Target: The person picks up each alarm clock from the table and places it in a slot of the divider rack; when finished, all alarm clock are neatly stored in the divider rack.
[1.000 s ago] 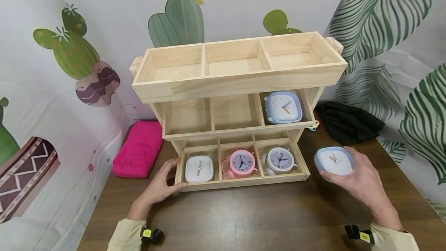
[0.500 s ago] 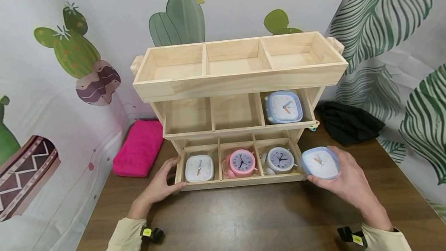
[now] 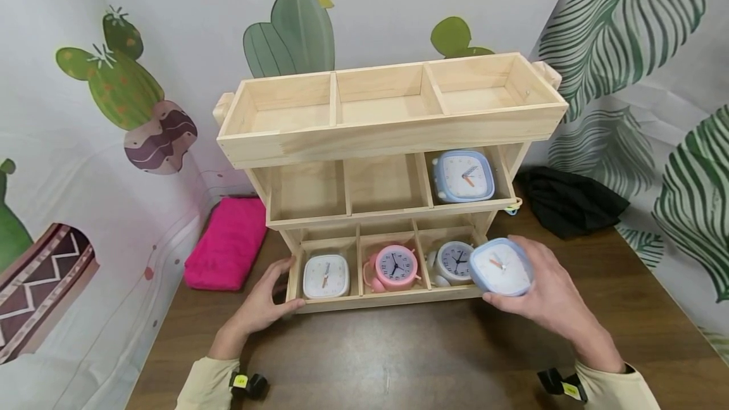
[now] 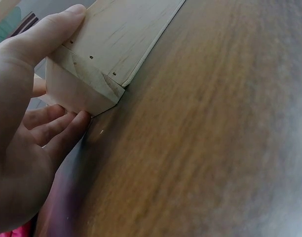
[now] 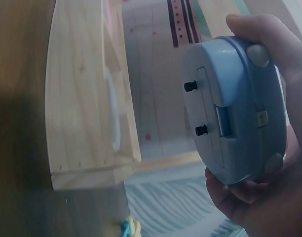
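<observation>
My right hand (image 3: 541,299) grips a pale blue square alarm clock (image 3: 501,267) with a white face, held just in front of the bottom tier's right end. The right wrist view shows that blue clock's (image 5: 235,113) back with two black knobs. My left hand (image 3: 264,299) holds the front left corner of the three-tier wooden rack (image 3: 393,131); the left wrist view shows thumb and fingers wrapped round that rack corner (image 4: 87,84). The bottom tier holds a white square clock (image 3: 325,275), a pink round clock (image 3: 395,267) and a white round clock (image 3: 452,261). A blue square clock (image 3: 462,175) lies in the middle tier's right compartment.
A pink folded cloth (image 3: 228,242) lies left of the rack and a black cloth (image 3: 569,201) lies to its right on the brown table (image 3: 398,359). The top tier's three compartments and the middle tier's left and centre ones hold nothing. Printed backdrops close in behind and at both sides.
My right hand has carried the pale blue clock leftward, from the table's right side to the front of the bottom tier's right end. The left hand has stayed on the rack corner.
</observation>
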Demonstrator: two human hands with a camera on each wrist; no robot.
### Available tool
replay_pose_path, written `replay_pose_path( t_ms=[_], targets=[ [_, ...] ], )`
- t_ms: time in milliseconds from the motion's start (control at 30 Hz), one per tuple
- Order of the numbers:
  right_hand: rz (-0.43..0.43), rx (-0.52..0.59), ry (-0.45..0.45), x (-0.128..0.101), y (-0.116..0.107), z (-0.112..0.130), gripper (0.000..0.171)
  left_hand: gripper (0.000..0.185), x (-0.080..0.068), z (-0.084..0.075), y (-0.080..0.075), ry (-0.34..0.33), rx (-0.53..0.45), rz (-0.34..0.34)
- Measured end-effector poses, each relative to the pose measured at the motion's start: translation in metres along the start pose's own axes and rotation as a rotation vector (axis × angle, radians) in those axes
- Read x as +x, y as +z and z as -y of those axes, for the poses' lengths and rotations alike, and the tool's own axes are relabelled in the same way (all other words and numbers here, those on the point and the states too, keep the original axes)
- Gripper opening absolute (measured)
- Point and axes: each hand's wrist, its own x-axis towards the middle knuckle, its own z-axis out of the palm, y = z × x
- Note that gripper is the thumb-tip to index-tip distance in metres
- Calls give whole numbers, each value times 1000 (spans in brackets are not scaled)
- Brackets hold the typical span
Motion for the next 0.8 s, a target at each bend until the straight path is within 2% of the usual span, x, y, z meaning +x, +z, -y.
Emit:
replay_pose_path(
  t_ms=[267,600,700,800],
  targets=[
    [28,9,-64,3,5,19,103,90,0,0,1,-26,-9,5],
    [40,35,-147,8,0,39,106,88,-1,-2,1,-16,-12,1],
    [38,37,-170,11,-1,46,108,88,0,-8,1,-12,-2,1],
    [35,38,-199,14,-3,53,109,86,1,-23,-3,-4,1,8]
  ],
)
